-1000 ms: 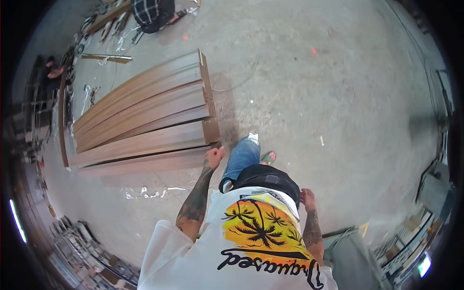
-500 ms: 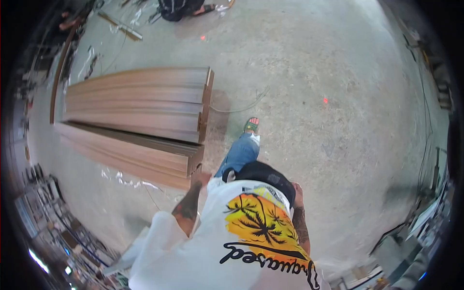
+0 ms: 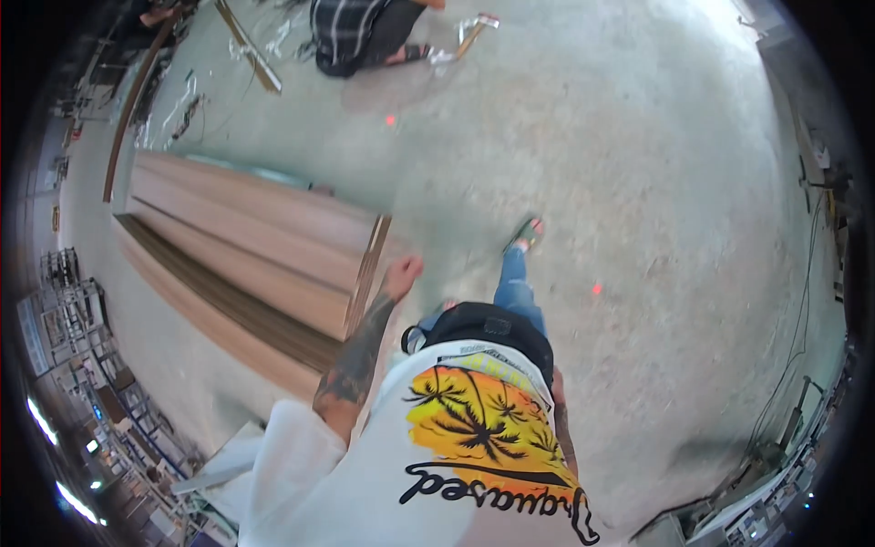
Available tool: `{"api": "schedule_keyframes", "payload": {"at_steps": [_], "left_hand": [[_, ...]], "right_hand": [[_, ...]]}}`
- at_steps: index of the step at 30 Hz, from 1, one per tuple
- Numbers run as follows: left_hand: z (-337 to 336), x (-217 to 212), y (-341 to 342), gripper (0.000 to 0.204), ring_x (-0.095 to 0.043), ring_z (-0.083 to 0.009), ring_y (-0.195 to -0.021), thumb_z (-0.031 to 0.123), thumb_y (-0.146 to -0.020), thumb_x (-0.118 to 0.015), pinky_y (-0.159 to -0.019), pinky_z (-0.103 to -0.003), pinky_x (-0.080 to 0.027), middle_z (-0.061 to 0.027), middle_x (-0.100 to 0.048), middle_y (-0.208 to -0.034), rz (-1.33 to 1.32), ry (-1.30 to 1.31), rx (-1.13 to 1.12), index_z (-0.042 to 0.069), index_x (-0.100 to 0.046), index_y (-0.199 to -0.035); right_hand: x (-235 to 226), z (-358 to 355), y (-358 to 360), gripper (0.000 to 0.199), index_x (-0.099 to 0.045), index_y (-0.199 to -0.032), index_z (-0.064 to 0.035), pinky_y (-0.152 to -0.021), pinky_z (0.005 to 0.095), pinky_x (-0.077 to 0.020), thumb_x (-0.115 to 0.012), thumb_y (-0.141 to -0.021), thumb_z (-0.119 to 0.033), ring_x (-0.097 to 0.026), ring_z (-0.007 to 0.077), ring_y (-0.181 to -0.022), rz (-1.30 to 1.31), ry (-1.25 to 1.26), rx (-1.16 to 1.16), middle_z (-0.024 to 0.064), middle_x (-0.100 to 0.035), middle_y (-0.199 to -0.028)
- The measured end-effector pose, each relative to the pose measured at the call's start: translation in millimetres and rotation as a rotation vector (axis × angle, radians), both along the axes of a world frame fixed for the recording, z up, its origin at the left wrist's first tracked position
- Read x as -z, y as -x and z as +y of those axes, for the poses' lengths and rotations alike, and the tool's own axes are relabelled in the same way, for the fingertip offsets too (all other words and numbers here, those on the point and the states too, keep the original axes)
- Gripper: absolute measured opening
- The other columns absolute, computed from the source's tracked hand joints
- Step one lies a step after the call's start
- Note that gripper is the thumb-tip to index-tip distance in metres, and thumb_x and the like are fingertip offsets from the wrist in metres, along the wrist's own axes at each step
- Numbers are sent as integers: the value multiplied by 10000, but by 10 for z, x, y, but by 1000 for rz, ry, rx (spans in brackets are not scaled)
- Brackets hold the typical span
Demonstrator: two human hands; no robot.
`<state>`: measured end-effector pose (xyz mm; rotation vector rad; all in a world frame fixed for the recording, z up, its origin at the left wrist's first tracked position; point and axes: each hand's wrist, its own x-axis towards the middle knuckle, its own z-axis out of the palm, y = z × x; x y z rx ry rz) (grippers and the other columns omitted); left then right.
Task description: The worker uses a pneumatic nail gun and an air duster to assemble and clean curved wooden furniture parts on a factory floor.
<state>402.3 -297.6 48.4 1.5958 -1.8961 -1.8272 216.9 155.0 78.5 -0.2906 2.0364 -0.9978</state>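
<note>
1. Left hand (image 3: 402,273): extended forward on a tattooed forearm, at the near end of a stack of long, flat, light-brown wooden boards (image 3: 246,246). The fingers look loosely curled and grasp nothing; contact with the board ends cannot be confirmed from this view.
2. Right hand: down by the person's right side, hidden behind the white shirt with the orange palm print (image 3: 474,428). Only a strip of forearm shows, so I cannot tell whether it is clenched or released.
3. Board stack: lies on the grey concrete floor (image 3: 656,182), left of the person, running away toward the upper left. Its near end is just beside the left hand. A darker-edged layer shows along its lower left side.
4. One sandalled foot (image 3: 526,233) is forward on the floor, right of the stack's end.
5. Another person in a dark checked shirt (image 3: 351,32) crouches at the top edge, well apart, with thin wooden strips (image 3: 246,41) lying near them.
</note>
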Motion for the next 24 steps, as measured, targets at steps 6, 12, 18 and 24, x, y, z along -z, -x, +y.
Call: {"api": "schedule_keyframes", "payload": {"at_steps": [6, 12, 18, 24], "left_hand": [[394, 281, -137, 180, -623, -257, -781, 203, -856, -449, -619, -442, -477, -115, -620, -814, -670, 548, 702, 124, -599, -917], [-159, -30, 1492, 196, -634, -228, -737, 281, -800, -561, -604, -429, -485, -95, -626, -746, -363, -276, -110, 98, -589, -864], [-1046, 377, 3207, 212, -632, -323, -810, 254, -831, -541, -708, -432, -502, -168, -656, -894, -249, 88, 353, 87, -636, -922], [-3170, 434, 5114, 247, -605, -160, -734, 280, -858, -559, -624, -318, -474, -52, -636, -818, -176, -193, -90, 59, -659, -908]], "right_hand": [[-113, -919, 2172, 241, -587, -913, -44, -545, 222, -447, -497, -892, -267, -562, 83, -648, -336, -152, 235, 41, -605, -777], [-460, -2022, 4639, 283, -538, -1039, -50, -595, 266, -490, -488, -896, -289, -611, 140, -710, -289, -78, 378, 74, -616, -866], [-487, -3235, 6251, 288, -500, -1078, -63, -608, 285, -496, -476, -909, -295, -608, 152, -743, -236, 3, 392, 74, -602, -881], [-349, -4009, 6575, 262, -539, -1038, -73, -597, 287, -506, -484, -911, -295, -613, 150, -714, -309, -166, 208, 68, -605, -838]]}}
